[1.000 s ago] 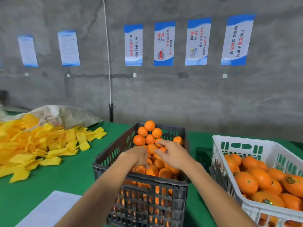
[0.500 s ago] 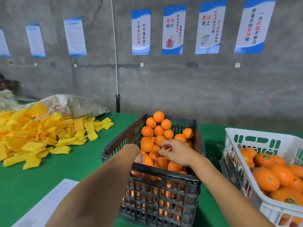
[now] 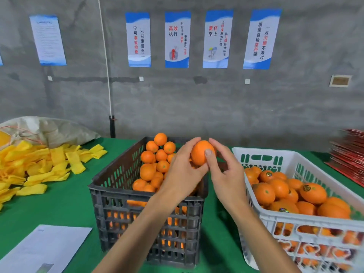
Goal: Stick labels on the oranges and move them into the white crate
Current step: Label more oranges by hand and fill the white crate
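Orange (image 3: 200, 153), round, bright, unlabelled side showing, pinched by both hands

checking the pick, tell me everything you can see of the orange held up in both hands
The orange is round, plain orange with a smooth, faintly dimpled peel, and no label shows on the side facing the camera. It is held in the air above the far right corner of the dark crate, apart from the pile. The left hand cups it from the left and below; the right hand presses its thumb on the front, fingers behind.

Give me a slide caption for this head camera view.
Both hands hold one orange between dark crate and white crate.
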`<state>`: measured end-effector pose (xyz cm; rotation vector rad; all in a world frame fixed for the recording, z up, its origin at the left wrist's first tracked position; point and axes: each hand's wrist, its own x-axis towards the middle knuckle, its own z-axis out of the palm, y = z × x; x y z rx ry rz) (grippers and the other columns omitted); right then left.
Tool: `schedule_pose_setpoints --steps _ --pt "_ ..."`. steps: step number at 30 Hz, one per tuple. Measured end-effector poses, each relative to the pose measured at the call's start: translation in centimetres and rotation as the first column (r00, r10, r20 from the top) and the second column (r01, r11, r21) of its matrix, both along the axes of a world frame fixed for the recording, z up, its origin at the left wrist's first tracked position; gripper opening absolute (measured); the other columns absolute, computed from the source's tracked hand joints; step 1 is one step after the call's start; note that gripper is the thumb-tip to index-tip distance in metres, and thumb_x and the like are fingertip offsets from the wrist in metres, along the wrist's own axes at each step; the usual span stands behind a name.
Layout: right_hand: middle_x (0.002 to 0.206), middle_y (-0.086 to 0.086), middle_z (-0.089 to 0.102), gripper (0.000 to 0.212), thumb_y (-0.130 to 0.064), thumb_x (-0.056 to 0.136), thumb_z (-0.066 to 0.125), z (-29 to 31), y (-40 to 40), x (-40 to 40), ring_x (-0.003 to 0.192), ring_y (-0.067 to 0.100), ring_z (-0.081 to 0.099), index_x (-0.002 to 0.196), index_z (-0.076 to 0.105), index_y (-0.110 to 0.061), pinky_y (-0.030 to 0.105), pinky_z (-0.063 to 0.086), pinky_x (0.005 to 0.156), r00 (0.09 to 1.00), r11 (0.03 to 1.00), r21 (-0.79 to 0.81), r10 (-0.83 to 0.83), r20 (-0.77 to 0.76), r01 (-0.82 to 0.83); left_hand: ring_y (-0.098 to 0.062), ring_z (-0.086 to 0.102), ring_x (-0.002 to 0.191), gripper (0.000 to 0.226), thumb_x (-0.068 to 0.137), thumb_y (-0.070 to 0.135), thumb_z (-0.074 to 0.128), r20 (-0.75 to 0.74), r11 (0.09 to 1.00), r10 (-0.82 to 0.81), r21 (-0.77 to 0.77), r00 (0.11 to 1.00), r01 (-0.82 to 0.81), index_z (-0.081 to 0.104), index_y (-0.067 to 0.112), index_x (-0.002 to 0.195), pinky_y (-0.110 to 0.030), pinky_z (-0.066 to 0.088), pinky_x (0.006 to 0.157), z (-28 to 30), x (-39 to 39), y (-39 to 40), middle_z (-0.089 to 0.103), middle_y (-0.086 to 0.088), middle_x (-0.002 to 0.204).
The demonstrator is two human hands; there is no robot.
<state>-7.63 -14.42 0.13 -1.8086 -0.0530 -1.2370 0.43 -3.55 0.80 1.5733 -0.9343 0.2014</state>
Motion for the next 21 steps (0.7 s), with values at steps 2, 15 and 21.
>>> schedule_pose_setpoints --steps 2,15,21 --pt "0.136 -0.018 0.061 0.033 -0.029 0.104 0.061 -1.5 -0.8 -2.5 0.13 0.008 0.056 0.137 0.062 -0.03 0.029 0.051 0.102 0.999 0.999 0.035 -0.038 0.016 0.037 -0.015 0.058 0.126 0.069 0.084 0.029 0.075 0.036 0.999 -0.032 0.01 0.999 0.031 0.047 0.031 0.147 -0.042 0.053 0.101 -1.4 -2.2 -1.6 0.056 0.005 0.141" --pt "0.14 -0.02 0.058 0.034 -0.036 0.102 0.062 -19.5 -3.3 -10.6 0.129 0.007 0.057 0.136 0.06 -0.04 0.023 0.054 0.098 0.943 0.987 0.158 0.01 -0.332 0.044 -0.003 0.05 0.127 0.062 0.098 0.039 0.063 -0.12 0.948 -0.114 0.283 0.986 0.144 0.029 0.049 0.149 -0.037 0.05 0.105 -19.9 -9.4 -2.8 0.034 0.023 0.144" --pt "0.133 -0.007 0.065 0.037 -0.031 0.108 0.048 -25.0 -4.4 -12.0 0.115 0.001 0.06 0.145 0.054 -0.026 0.031 0.051 0.101 0.779 0.999 0.043 0.013 -0.627 0.018 -0.01 0.056 0.117 0.058 0.1 0.053 0.047 -0.105 0.903 -0.063 0.418 0.993 0.101 0.012 0.061 0.146 -0.03 0.054 0.093 -26.5 -10.7 -0.5 0.017 0.021 0.15"
